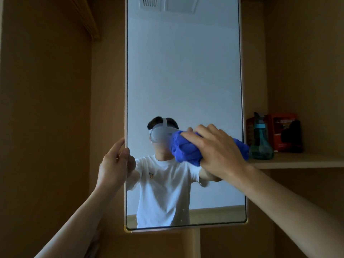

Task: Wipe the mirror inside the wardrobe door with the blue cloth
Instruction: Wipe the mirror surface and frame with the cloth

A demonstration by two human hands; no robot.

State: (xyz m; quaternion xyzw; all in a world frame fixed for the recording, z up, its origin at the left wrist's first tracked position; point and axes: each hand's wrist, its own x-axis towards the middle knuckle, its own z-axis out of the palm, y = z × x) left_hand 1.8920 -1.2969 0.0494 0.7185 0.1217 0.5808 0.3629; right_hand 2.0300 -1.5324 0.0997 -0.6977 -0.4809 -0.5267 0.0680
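The mirror (pixel 184 71) hangs straight ahead, and most of its glass lies above both sets of fingers. The left hand (pixel 111 164) has its fingers (pixel 119 144) hooked round the mirror's left edge, with the thumb on the glass side. The right hand (pixel 216 151) curls its fingers (pixel 195 138) over the cloth (pixel 183 149), which sits between them and the glass. The cloth bulges out left of the fingertips and trails off right behind the hand. Right of those fingers, past the mirror's right edge, a shelf (pixel 297 161) runs rightward. A bottle (pixel 260 140) stands on it, the nearest thing to the fingers, and a box (pixel 281 131) stands behind the bottle and to its right.
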